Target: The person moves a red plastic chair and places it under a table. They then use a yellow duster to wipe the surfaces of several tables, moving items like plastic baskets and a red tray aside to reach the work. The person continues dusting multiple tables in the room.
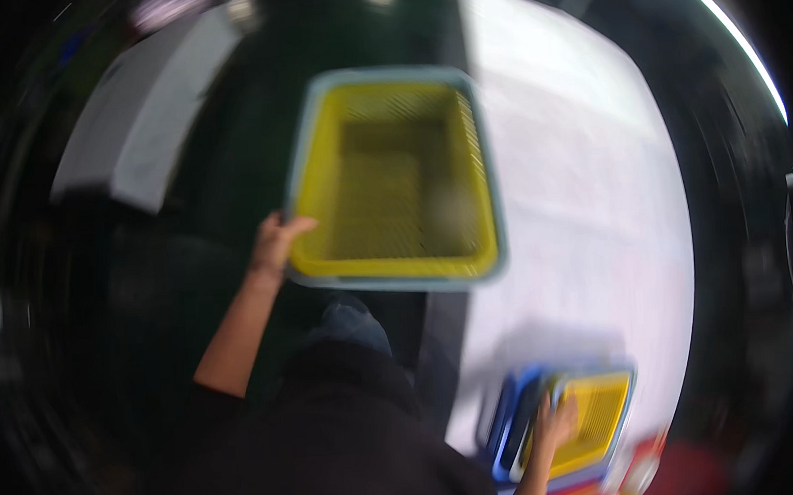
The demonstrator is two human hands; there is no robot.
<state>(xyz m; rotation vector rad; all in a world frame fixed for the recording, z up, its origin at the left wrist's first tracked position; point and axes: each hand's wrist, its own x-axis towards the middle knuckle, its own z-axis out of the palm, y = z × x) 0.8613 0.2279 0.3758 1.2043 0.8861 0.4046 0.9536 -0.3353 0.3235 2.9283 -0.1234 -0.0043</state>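
My left hand (277, 242) is closed on the near left corner of a yellow plastic basket (326, 184), its thumb over the rim. The basket has slotted walls and sits inside a pale blue-grey tub (499, 206); both are held up in front of me, partly over the table edge. At the lower right my right hand (556, 421) grips the left rim of a smaller-looking yellow basket (598, 412). That basket lies in a stack with blue tubs (504, 418). Motion blur hides the exact finger positions of the right hand.
A long white-topped table (581, 166) runs along my right side, with a dark edge. Red and white items (643, 472) lie beyond the stack, too blurred to name. A large white box-like block (143, 117) stands at the far left, across the dark green floor (230, 158).
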